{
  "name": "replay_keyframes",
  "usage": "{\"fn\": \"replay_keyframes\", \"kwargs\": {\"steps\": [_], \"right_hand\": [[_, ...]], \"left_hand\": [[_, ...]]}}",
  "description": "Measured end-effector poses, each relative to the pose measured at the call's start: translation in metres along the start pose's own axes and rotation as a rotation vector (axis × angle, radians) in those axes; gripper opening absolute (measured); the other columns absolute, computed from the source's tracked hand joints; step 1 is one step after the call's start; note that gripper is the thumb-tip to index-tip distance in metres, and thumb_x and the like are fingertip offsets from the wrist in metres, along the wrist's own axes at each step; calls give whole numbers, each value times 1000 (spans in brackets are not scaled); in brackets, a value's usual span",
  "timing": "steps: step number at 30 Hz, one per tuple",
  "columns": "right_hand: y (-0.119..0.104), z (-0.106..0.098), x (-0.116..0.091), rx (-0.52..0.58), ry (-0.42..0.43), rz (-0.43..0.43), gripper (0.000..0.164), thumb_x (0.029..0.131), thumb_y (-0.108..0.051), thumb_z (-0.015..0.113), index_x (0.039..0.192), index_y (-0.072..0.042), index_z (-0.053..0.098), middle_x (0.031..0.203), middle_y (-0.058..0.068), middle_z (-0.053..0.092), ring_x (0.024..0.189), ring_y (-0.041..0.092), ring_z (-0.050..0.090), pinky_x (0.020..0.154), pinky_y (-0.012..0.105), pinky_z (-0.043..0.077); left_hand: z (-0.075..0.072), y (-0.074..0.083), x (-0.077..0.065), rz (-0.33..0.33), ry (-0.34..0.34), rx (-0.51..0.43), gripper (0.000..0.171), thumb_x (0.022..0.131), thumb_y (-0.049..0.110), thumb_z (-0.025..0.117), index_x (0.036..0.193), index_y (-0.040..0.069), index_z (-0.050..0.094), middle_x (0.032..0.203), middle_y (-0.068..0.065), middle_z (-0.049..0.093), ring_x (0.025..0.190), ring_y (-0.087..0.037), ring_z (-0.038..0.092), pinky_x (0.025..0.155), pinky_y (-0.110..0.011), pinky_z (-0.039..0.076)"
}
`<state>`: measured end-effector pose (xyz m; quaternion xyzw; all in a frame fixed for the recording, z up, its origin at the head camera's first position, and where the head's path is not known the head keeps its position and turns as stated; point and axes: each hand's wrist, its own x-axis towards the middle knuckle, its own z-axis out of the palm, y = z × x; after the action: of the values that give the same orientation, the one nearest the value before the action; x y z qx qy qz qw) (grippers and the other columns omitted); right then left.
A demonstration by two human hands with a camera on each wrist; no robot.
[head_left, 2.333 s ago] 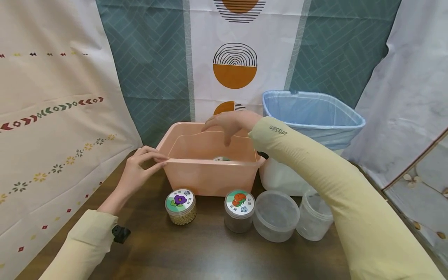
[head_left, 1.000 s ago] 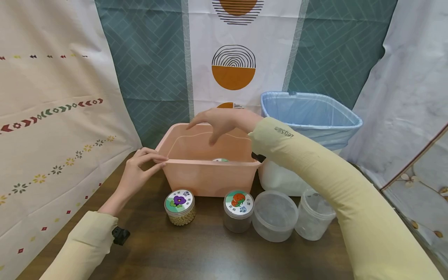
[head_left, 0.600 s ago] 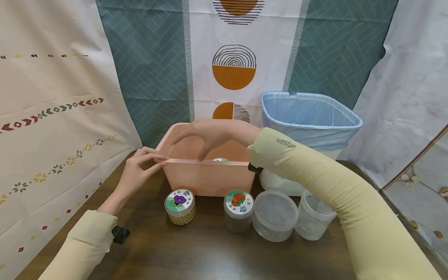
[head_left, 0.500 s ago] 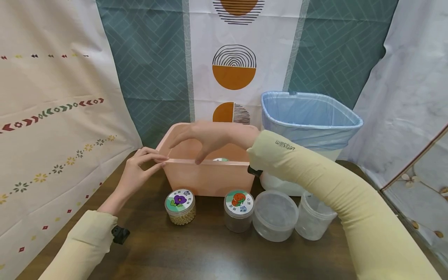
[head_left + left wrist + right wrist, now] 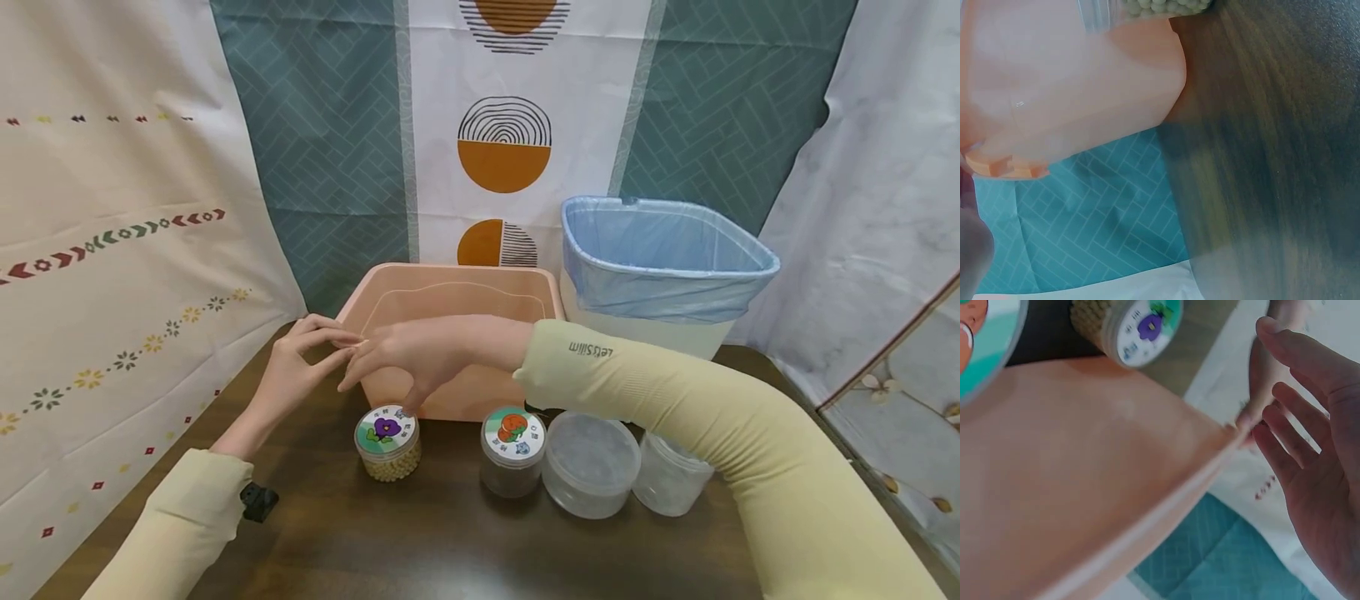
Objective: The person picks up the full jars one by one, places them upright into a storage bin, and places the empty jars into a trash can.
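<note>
At its left front corner, my left hand (image 5: pixel 300 367) pinches the rim of a peach plastic tub (image 5: pixel 465 398). My right hand (image 5: pixel 423 354) is in front of the tub, fingers spread and relaxed, thumb over the back edge of a round jar (image 5: pixel 387 454) in the head view. This jar has a purple-flower lid and pale yellow beads inside. In the right wrist view the right hand (image 5: pixel 1325 437) holds nothing, and the jar (image 5: pixel 1141 331) lies beyond the thumb. Only part of the left hand (image 5: pixel 972 250) shows in the left wrist view.
Right of the beads jar stand a jar with an orange-fruit lid (image 5: pixel 512 450), a wide clear container (image 5: pixel 591 462) and a taller clear container (image 5: pixel 671 475). Behind them is a white bin with a blue liner (image 5: pixel 667 287). Fabric (image 5: pixel 330 125) hangs behind the dark wooden table (image 5: pixel 420 542).
My right hand has come out from over the tub, moving left, down and toward me to the beads jar. The left hand stays on the rim.
</note>
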<state>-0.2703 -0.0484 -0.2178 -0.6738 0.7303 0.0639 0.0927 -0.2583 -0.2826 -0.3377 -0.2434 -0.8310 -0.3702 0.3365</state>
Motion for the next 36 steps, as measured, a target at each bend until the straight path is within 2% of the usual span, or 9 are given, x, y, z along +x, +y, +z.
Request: {"fn": "replay_keyframes", "kwargs": {"steps": [2, 9, 16, 21, 28, 36], "right_hand": [[-2, 7, 6, -9, -33, -7, 74, 83, -30, 80, 148, -21, 46, 154, -6, 45, 146, 14, 34, 121, 27, 27], [-2, 27, 20, -29, -138, -10, 76, 84, -33, 79, 150, -22, 43, 156, -4, 42, 146, 13, 35, 121, 26, 28], [3, 42, 30, 0, -165, 11, 77, 85, -31, 78, 152, -25, 40, 160, -4, 36, 148, 14, 32, 120, 26, 30], [8, 52, 37, 46, -172, 32, 82, 83, -29, 81, 153, -28, 39, 161, -4, 35, 148, 17, 32, 120, 29, 31], [19, 66, 49, 78, -200, 57, 89, 78, -31, 85, 153, -30, 37, 161, -6, 33, 149, 13, 32, 119, 26, 31], [27, 80, 54, 65, -198, 70, 81, 78, -31, 85, 148, -31, 45, 152, -7, 45, 136, 9, 43, 112, 22, 39]], "left_hand": [[1, 0, 0, -5, 2, 6, 25, 81, -3, 76, 101, 10, 78, 101, -3, 66, 101, 5, 50, 89, -12, 39], [-2, 36, 3, -21, 19, 11, 20, 80, -9, 74, 98, -1, 76, 99, -12, 65, 99, 2, 50, 88, -14, 39], [-2, 35, 4, -16, 28, 3, 18, 80, -9, 74, 96, -2, 76, 97, -13, 65, 98, 1, 51, 87, -11, 38], [-3, 35, 4, -22, 20, -7, 18, 80, -10, 74, 96, -2, 76, 97, -13, 65, 98, 2, 51, 86, -9, 37], [-4, 35, 3, -28, 18, -11, 18, 80, -10, 74, 96, -3, 76, 98, -14, 64, 99, 4, 50, 86, -8, 37], [-2, 33, 4, -26, 18, -21, 18, 80, -10, 74, 96, -2, 76, 97, -13, 64, 99, 4, 51, 86, -8, 38]]}}
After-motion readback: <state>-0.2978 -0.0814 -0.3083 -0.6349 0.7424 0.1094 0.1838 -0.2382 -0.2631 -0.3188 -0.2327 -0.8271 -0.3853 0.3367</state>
